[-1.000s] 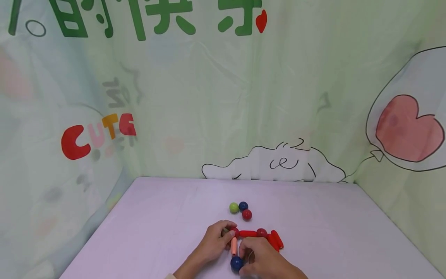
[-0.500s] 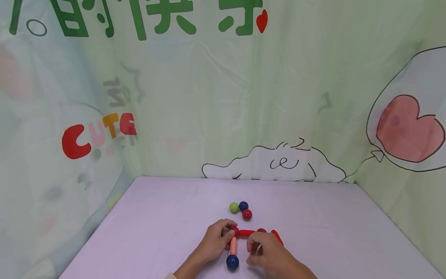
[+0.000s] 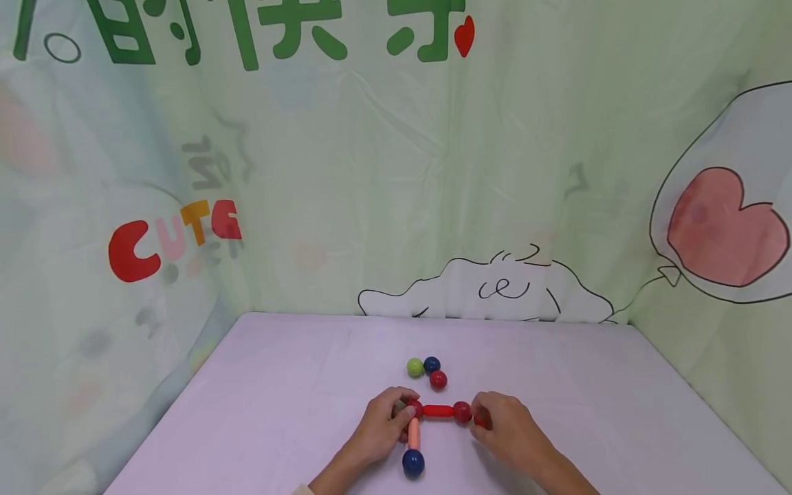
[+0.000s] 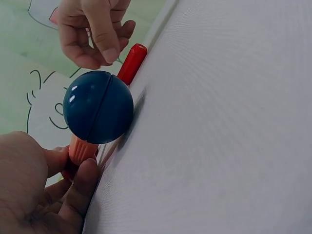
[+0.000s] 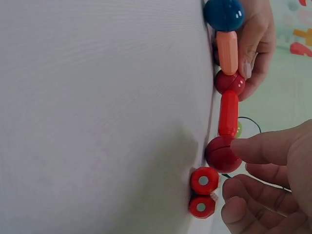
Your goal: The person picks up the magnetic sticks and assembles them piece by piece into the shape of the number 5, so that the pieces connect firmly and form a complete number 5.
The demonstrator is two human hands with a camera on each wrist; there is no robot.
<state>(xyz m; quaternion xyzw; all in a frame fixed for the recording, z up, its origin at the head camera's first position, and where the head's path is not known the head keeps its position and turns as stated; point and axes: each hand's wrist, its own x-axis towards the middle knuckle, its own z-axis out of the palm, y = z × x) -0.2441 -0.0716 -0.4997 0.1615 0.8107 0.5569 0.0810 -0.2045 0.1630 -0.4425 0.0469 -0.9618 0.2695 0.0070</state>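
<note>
My left hand pinches a red ball at the corner of an L-shaped assembly of magnetic building pieces. From that ball a salmon-coloured rod runs toward me to a dark blue ball, and a red rod runs right to another red ball. My right hand hovers at that right-hand ball with fingers loosely bent. Beside the ball lie two loose red rods with silvery end discs. In the head view the right hand largely covers them.
Behind the assembly, a lime green ball, a blue ball and a red ball sit close together on the pale lilac table. A printed curtain closes off the back and sides.
My right hand has left the blue ball and moved right and away from me, to the right-hand red ball and loose rods. The blue ball has shifted slightly left. My left hand stays put.
</note>
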